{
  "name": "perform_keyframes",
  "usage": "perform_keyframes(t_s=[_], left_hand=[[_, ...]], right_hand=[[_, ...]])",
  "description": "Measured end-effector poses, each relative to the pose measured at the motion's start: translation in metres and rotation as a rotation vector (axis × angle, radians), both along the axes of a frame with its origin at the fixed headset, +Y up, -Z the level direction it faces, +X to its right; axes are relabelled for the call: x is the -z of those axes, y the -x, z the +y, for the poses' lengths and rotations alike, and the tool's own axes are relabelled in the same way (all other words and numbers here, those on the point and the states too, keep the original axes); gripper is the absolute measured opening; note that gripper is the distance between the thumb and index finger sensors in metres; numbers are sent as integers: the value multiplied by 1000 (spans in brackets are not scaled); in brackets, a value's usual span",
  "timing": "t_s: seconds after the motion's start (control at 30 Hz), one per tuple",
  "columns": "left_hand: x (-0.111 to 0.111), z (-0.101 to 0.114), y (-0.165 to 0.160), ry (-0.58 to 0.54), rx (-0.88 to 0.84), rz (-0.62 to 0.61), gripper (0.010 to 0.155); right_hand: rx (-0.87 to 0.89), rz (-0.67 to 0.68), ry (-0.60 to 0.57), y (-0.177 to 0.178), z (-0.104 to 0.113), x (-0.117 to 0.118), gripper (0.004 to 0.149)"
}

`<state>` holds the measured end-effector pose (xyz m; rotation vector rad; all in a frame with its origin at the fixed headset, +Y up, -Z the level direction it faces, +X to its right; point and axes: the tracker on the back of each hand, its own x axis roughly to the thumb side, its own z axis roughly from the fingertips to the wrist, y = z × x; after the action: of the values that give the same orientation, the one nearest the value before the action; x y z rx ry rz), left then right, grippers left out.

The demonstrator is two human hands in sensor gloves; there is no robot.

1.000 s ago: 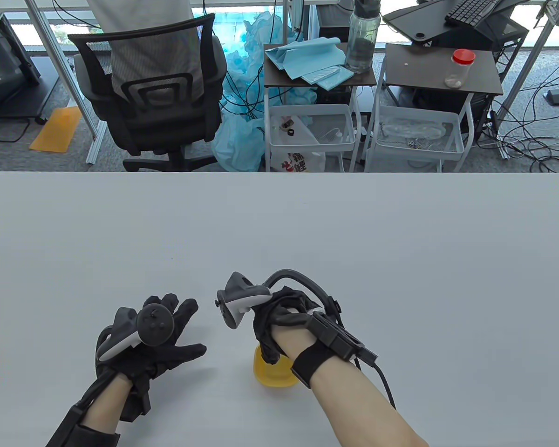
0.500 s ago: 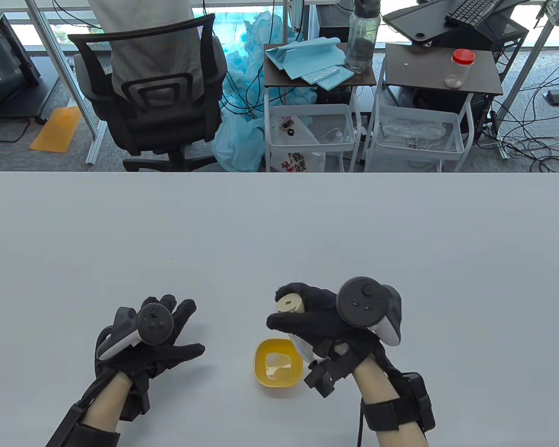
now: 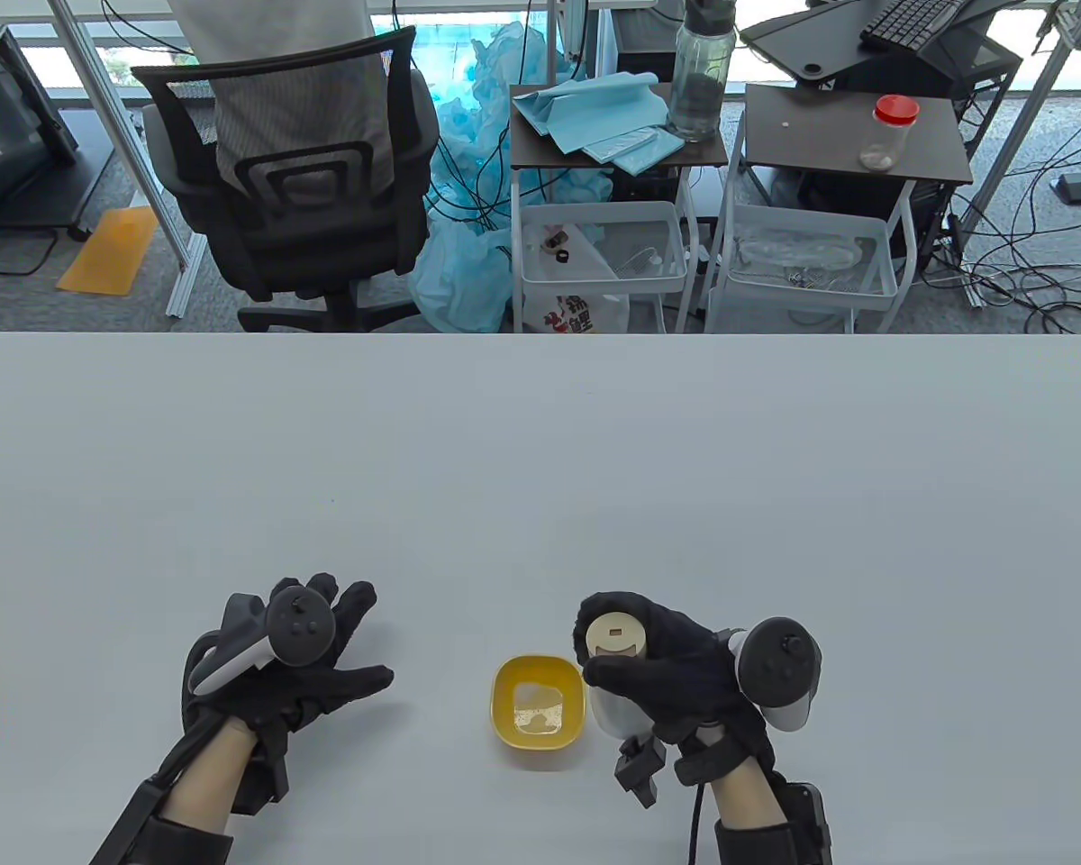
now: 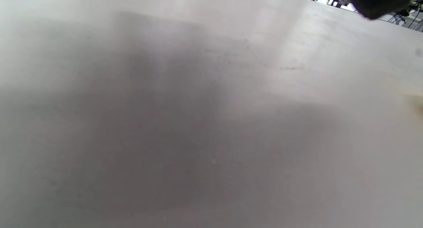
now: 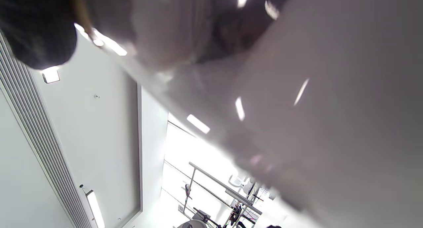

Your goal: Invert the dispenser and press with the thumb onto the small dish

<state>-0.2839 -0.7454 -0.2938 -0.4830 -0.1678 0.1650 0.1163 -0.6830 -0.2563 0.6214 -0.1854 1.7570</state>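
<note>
Blurred table point(image 4: 211, 122); dark fingertip point(image 4: 380, 3), probably, top right.

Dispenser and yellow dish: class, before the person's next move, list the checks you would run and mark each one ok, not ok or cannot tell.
1. Right hand grips the dispenser: ok.
2. Dispenser upright, beige cap up: ok.
3. Dispenser clear of the yellow dish, just to its right: ok.
4. Something pale lies in the dish; what it is: cannot tell.
5. Left hand spread on the table, away from the dish: ok.
6. Dispenser base touching the table: cannot tell.
</note>
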Motion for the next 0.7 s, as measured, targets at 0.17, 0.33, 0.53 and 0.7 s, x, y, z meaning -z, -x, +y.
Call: perform_keyframes(t_s=[0.17,0.33,0.53,0.7], left_hand=[[1,0,1,3,4,8,90],[0,1,1,-3,-1,7,91],[-3,4,-1,-9,-16,-3,91],[-4,4,-2,-6,-24,-16,91]], right_hand=[[-37,0,2,0,-4,0,78],[-60,4,24,1,0,1,78],[-394,155,192,8,24,10,79],[-777,210,307,28,50,21,79]])
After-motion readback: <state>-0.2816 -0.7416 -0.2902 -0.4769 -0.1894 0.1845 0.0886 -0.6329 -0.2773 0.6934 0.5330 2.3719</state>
